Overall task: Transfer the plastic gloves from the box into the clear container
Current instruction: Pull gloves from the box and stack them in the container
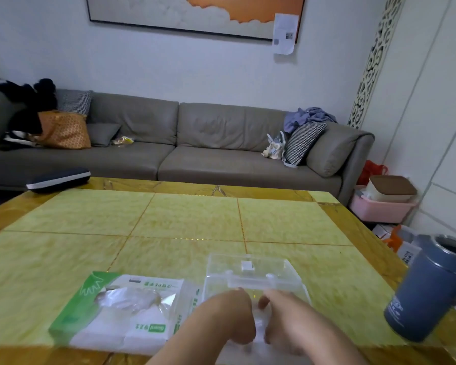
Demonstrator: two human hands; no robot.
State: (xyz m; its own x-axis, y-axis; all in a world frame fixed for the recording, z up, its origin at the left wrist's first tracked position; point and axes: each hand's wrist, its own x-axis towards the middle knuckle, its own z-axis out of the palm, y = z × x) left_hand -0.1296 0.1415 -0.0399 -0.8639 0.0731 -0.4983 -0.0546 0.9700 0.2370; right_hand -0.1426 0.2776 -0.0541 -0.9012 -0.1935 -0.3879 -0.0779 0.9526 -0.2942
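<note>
**Gloves reaching the clear container**

Hands met over the near end of the clear container [253, 279]. The left hand [227, 316] and the right hand [287, 320] had curled fingers around something pale; whether it was gloves I cannot tell. The box [121, 309] lay just left of the fingers. Probably the filling step; next, pressing down inside the walls. A grey cup [427, 288] stood right, well apart.

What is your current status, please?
Both hands, left and right, at clear container; grip unclear. Glove box alongside, torn open. Grey cup off right.
</note>
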